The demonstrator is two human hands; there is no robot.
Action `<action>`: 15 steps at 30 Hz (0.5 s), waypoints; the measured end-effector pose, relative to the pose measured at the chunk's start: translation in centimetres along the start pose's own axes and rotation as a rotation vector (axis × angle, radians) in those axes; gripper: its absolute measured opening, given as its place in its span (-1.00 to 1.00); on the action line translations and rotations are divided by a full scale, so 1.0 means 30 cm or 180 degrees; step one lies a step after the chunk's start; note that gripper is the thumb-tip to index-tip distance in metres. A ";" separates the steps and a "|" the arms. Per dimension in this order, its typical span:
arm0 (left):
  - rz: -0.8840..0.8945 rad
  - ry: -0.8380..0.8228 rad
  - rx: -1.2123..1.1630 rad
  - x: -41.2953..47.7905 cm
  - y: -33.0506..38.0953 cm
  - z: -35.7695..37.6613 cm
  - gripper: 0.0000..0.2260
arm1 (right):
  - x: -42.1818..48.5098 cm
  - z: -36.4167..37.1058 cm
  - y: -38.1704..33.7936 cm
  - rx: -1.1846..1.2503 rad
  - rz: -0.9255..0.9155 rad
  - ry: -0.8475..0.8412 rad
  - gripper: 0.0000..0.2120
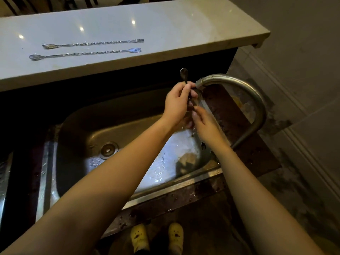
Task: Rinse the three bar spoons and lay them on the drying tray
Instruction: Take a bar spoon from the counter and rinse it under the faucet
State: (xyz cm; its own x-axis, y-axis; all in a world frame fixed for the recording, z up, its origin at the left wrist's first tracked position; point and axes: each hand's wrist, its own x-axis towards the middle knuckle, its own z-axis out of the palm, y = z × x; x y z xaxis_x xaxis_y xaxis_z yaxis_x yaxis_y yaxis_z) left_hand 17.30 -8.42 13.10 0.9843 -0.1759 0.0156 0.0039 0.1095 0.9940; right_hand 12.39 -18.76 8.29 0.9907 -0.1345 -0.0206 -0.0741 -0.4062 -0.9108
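Dim kitchen corner, steel sink (77,126) set low beneath a pale raised surface (165,21). Both hands close together right under the faucet (239,85) spout. Left hand (176,105) clamped around the shaft of one bar spoon (184,73), bowl end poking up above the fingers; lower part of the shaft hidden between the hands. Right hand (204,124) just below, fingertips pinched on or against the shaft, likely rubbing it clean, though actual contact is hard to make out. Held near upright, probably so water runs along the twisted stem. Thin trickle at the spout mouth; flow is faint. Basin below the hands is wet. Beyond and to the left of the hands, well apart, two more bar spoons (92,43) lie parallel on the surface, bowls left, fork ends right, placed within easy reach. Cannot tell whether those are rinsed or waiting. No drying tray identifiable from this view. Judgement: mid-rinse on one spoon; set-down spot must be located next.
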 end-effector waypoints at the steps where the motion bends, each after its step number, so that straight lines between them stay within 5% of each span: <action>1: 0.0003 -0.0030 0.0012 0.001 0.004 -0.002 -0.84 | 0.002 0.007 0.001 0.0228 0.0053 0.0082 -0.78; 7: -0.0182 -0.0102 0.0301 -0.026 -0.001 -0.023 -0.81 | 0.048 0.029 -0.040 0.0656 0.0317 0.0399 -0.67; 15: 0.0165 0.0124 0.1194 -0.024 -0.002 -0.016 -0.82 | 0.040 -0.002 -0.025 0.0027 0.0017 -0.0187 -0.75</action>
State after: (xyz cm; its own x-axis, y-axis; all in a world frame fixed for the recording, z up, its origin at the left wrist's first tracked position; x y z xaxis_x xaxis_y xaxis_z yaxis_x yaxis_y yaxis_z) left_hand 16.68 -7.82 12.97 0.9875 -0.1415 0.0701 -0.1041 -0.2498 0.9627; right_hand 13.62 -18.68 8.97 0.9953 -0.0834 -0.0493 -0.0786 -0.3978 -0.9141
